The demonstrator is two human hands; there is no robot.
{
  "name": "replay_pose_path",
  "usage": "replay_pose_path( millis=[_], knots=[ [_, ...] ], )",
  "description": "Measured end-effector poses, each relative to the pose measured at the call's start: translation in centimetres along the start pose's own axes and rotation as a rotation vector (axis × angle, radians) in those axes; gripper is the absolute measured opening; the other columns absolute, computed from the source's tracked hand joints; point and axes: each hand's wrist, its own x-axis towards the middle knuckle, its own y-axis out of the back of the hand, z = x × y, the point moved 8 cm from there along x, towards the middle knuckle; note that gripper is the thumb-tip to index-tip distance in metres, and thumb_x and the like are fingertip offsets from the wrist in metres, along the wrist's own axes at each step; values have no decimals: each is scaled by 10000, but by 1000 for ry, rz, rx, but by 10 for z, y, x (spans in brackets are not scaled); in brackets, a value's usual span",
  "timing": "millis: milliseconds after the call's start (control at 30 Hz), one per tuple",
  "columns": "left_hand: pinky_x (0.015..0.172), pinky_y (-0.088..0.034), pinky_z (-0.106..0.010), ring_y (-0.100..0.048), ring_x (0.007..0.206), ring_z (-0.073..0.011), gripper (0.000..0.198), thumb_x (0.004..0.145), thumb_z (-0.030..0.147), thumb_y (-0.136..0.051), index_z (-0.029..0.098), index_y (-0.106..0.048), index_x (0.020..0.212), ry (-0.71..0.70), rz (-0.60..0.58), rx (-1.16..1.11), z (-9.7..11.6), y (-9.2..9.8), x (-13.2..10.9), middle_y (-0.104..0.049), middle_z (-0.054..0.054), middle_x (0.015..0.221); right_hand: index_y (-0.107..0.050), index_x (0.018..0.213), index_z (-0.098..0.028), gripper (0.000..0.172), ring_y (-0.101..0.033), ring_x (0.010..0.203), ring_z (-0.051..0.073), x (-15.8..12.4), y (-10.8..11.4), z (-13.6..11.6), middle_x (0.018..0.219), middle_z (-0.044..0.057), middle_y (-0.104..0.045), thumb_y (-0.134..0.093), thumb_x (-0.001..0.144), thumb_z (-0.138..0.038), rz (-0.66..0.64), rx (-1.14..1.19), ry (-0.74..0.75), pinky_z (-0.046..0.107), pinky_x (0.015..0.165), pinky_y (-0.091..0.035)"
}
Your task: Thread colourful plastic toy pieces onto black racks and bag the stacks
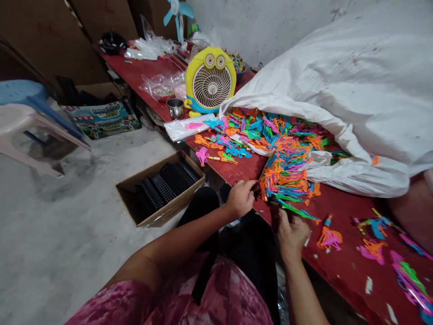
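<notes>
Head view: left hand point(240, 198) and right hand point(292, 234), both hands closed on the bundle of coloured plastic pieces point(287, 178) at the near edge of the desk point(341, 266), below the white sack point(355, 90). Gripping close to the bundle's end would likely keep pieces from slipping over that edge; open room lies rightward, among scattered pieces point(372, 248).

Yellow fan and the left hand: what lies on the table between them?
In the head view, loose colourful plastic pieces lie scattered on the red table between the yellow fan and the left hand.
</notes>
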Motion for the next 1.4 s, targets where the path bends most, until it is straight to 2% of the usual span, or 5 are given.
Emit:
replay_pose_path(
  millis=[267, 533, 767, 967, 1400],
  knots=[
    [895, -483, -381, -576, 986, -241, 434, 813, 129, -493, 173, -558, 1240, 14, -28, 35, 1, -2, -2, -668, -90, 1028, -672, 666, -165, 412, -555, 575, 198, 1, 3, -7, 549, 41, -577, -506, 862, -488, 62, -59, 18, 320, 626, -444],
    [912, -482, -417, -578, 1005, -259, 479, 793, 131, -510, 172, -535, 1270, -9, -71, 22, 2, -4, -3, -668, -98, 1053, -702, 893, -112, 419, -577, 661, 217, 7, -2, -38, 721, 121, -648, -411, 915, -412, -66, -357, 209, 309, 648, -401],
    [1073, -364, -474, -485, 1251, -284, 428, 843, 270, -591, 238, -578, 1270, -299, 75, 41, 71, 47, -2, -542, -118, 1351, -714, 941, -130, 425, -539, 534, 177, 0, -6, -41, 664, 96, -652, -396, 938, -411, -59, -456, 125, 281, 548, -325],
    [1159, -132, -578, -448, 1294, -297, 187, 876, 401, -622, 269, -705, 978, -662, -135, 220, 127, 17, -1, -602, -74, 1293, -703, 826, -154, 330, -598, 608, 186, 3, -10, -39, 655, 103, -657, -418, 904, -300, -118, -466, 61, 274, 545, -327],
    [1147, -141, -549, -525, 1002, -208, 138, 884, 240, -591, 235, -657, 764, -473, -120, 292, 115, 0, 21, -638, -2, 906, -686, 913, -155, 273, -616, 653, 165, 9, -20, -48, 746, 93, -684, -430, 949, -244, -205, -552, -97, 247, 559, -302]
  ],
)
